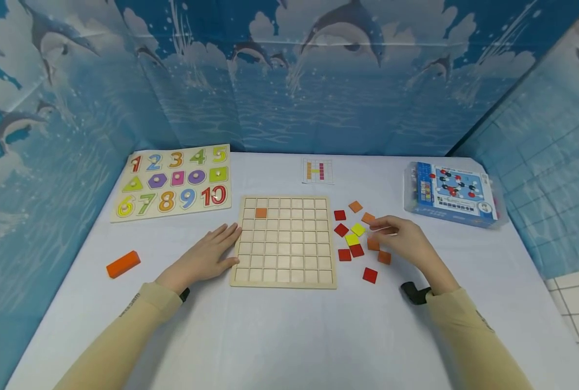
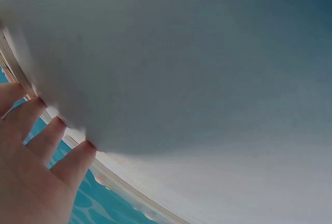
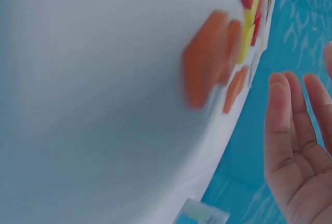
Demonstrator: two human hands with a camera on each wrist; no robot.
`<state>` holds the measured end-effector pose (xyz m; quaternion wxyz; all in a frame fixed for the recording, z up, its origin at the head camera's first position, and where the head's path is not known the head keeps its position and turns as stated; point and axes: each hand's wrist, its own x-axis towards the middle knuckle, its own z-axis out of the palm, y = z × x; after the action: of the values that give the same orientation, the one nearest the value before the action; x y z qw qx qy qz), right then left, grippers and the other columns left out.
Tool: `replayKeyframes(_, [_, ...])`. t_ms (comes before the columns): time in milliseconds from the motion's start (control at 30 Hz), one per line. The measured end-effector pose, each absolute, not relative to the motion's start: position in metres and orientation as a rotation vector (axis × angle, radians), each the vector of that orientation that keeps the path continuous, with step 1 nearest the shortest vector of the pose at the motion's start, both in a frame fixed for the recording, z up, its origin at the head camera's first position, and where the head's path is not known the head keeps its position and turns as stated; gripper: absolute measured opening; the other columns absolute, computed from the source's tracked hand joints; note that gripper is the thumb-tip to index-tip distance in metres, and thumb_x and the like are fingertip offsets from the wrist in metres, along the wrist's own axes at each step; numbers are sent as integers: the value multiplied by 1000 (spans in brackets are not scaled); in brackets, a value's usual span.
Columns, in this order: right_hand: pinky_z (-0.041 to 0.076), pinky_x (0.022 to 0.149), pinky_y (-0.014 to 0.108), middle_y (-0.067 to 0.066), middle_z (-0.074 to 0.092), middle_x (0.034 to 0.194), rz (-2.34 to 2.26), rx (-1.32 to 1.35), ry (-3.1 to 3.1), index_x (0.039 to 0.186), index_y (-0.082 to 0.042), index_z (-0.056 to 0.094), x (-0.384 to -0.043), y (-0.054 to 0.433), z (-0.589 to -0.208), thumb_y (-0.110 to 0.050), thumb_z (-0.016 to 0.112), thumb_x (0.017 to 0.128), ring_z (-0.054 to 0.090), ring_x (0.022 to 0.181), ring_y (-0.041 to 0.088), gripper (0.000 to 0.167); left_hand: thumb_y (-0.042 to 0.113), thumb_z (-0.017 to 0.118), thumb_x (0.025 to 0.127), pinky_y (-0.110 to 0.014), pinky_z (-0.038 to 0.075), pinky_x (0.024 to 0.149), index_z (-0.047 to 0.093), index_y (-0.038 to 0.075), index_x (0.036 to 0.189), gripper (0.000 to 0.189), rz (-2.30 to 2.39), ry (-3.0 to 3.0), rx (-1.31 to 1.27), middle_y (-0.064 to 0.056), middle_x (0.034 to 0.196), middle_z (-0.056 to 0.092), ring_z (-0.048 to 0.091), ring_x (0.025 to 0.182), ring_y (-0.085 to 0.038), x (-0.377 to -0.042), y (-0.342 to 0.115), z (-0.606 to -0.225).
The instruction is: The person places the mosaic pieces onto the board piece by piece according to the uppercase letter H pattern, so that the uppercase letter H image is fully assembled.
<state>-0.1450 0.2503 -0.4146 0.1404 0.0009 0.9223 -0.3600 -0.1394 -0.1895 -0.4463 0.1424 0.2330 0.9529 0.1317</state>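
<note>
A square wooden grid board (image 1: 284, 286) lies on the table, with one orange tile (image 1: 261, 213) in a square near its upper left. My left hand (image 1: 206, 254) touches the board's left edge with fingers spread and holds nothing. Right of the board, several loose orange tiles (image 1: 384, 257), several red tiles (image 1: 370, 275) and two yellow tiles (image 1: 358, 229) are scattered. Above the orange ones is my right hand (image 1: 401, 238); in the right wrist view its fingers (image 3: 278, 110) are fairly straight, with nothing between them and the thumb.
A number and shape puzzle board (image 1: 172, 184) lies at the back left, an orange block (image 1: 123, 264) in front of it. Behind the grid board is a small pattern card (image 1: 317, 171). A boxed set (image 1: 455, 192) sits at the back right. A dolphin-print curtain (image 1: 289, 108) borders the table.
</note>
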Motion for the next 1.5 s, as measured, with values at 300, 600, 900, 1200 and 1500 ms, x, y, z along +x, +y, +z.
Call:
replayKeyframes(300, [56,92,49,21,64,122,-982,-28,2679,128,-2,60,-143,260,-419,-22,67,94,57,113,37,40,36,56,99,-59,20,121,24,6,156,72,374,2747,665,-13,164,21,17,151,-38,-139,-189,-448])
replayKeyframes(600, [55,87,43,21,62,119,-928,18,2609,128,-2,60,-147,260,-423,-32,71,91,56,107,34,48,36,57,99,-58,20,121,24,7,156,72,368,2750,666,-13,164,22,17,152,-37,-139,-188,-449])
replayKeyframes(900, [55,85,42,21,60,114,-836,-4,2594,121,-1,64,-152,257,-425,-23,72,90,54,102,33,39,36,57,99,-58,20,122,24,7,157,72,368,2745,659,-12,164,21,16,152,-37,-140,-188,-449])
replayKeyframes(1200, [50,73,28,15,56,99,-780,-13,2653,111,2,67,-152,253,-427,-15,73,88,51,92,28,29,35,57,99,-58,20,121,25,6,156,72,381,2745,658,-13,164,21,16,152,-37,-139,-188,-447])
replayKeyframes(1500, [47,67,26,12,55,92,-808,14,2643,104,-1,62,-152,252,-428,-15,74,87,52,86,25,25,36,57,99,-58,19,122,24,7,157,72,381,2747,660,-12,164,20,16,152,-37,-141,-188,-450])
